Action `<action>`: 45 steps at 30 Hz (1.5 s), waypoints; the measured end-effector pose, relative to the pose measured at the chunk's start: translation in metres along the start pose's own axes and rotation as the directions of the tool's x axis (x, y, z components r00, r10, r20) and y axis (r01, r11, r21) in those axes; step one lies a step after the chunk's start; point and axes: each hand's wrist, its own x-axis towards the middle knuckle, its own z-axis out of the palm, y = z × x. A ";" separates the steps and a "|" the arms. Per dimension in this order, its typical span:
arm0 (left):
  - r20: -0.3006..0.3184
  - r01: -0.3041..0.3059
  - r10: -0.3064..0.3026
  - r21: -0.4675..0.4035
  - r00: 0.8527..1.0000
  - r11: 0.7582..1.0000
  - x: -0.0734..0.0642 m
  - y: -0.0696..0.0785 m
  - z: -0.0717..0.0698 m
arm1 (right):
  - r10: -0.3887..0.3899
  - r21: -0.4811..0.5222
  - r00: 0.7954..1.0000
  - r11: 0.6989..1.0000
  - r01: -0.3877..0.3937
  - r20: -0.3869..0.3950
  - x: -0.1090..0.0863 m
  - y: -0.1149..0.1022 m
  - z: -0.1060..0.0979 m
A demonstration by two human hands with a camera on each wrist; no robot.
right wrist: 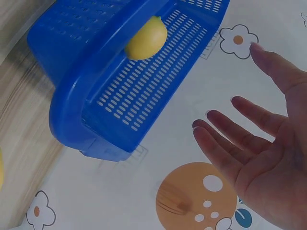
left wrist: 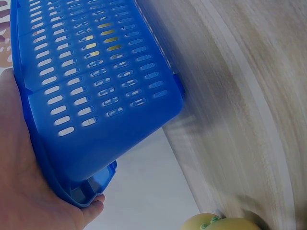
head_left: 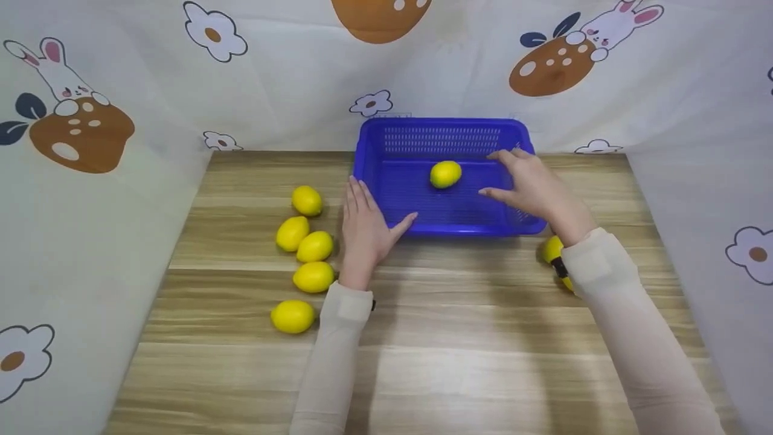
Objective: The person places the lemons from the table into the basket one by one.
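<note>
A blue plastic basket [head_left: 459, 230] with slotted walls stands on the wooden table, a yellow lemon [head_left: 445, 174] lying inside it. My left hand [head_left: 368, 232] rests along the basket's left side near the front corner, fingers straight and thumb spread toward the front rim. In the left wrist view, the palm [left wrist: 19, 182] lies against the rim. Above the basket's right side hovers my right hand [head_left: 531, 184], fingers parted and holding nothing. The right wrist view shows that hand [right wrist: 268, 153] apart from the basket, its fingers spread.
Several lemons [head_left: 314, 246] lie in a rough column left of my left forearm. More yellow fruit [head_left: 552, 249] sits right of the basket, partly hidden by my right sleeve and a black wrist strap. A printed cloth [head_left: 290, 78] with rabbits and flowers hangs behind the table.
</note>
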 end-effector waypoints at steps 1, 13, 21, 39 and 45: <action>-0.003 -0.002 0.002 0.002 1.000 1.000 0.000 0.000 0.000 | 0.000 0.001 1.000 1.000 0.000 -0.006 -0.002 0.001 0.001; 0.005 -0.001 0.000 0.008 1.000 1.000 0.001 0.003 -0.001 | -0.002 0.027 0.997 1.000 0.004 -0.072 -0.019 0.007 0.010; 0.009 0.005 -0.005 -0.014 1.000 1.000 0.001 0.001 -0.001 | 0.003 0.041 0.995 0.999 0.001 -0.097 -0.025 0.007 0.017; 0.000 -0.007 0.007 0.015 1.000 1.000 0.000 0.000 0.001 | -0.007 0.064 0.994 0.998 0.014 -0.108 -0.043 0.005 0.034; 0.007 -0.001 0.001 0.022 1.000 1.000 0.000 0.000 0.000 | -0.005 0.061 0.995 0.998 0.011 -0.102 -0.049 0.005 0.038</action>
